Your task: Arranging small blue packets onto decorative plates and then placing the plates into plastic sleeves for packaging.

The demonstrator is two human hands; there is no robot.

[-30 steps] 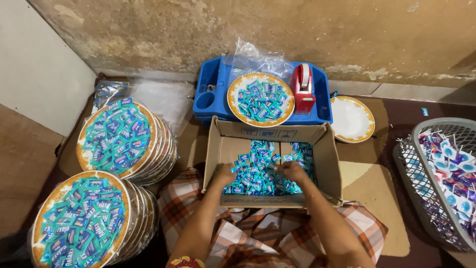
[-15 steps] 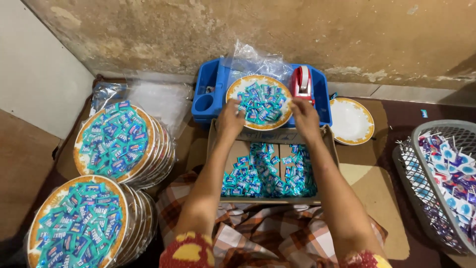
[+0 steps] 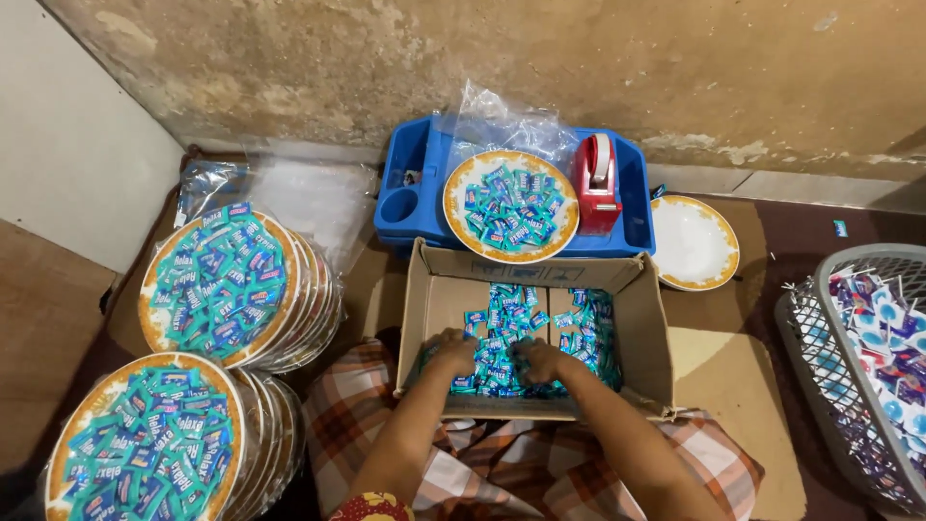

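— Reaching into the open brown cardboard box [image 3: 434,309], are both hands down in it?

— Yes. The left hand [image 3: 451,352] and the right hand [image 3: 540,361] sit close together near the box's near edge, both pressed into the heap of small blue and teal sweet sachets [image 3: 526,338]. The fingers curl down among the sachets, but I cannot tell whether either hand has actually closed on any.

— Where does the box stand?

— On the floor, against the person's checked orange and white cloth [image 3: 502,468], its far wall just beside the blue plastic tray [image 3: 410,198].

— What is on that tray?

— A round white plate with an orange patterned rim [image 3: 511,205], covered with the same sachets, and to its right a red tape dispenser [image 3: 598,183]. Crumpled clear plastic [image 3: 497,121] lies at the tray's far edge, against the wall.

— And around it?

— An empty plate of the same kind [image 3: 693,243] lies on the floor by the tray's right end. At the left edge of the view stand two stacks of filled, wrapped plates, one farther [image 3: 227,285], one nearer [image 3: 145,444]. At the right edge a grey wire basket [image 3: 820,357] holds colourful packets.
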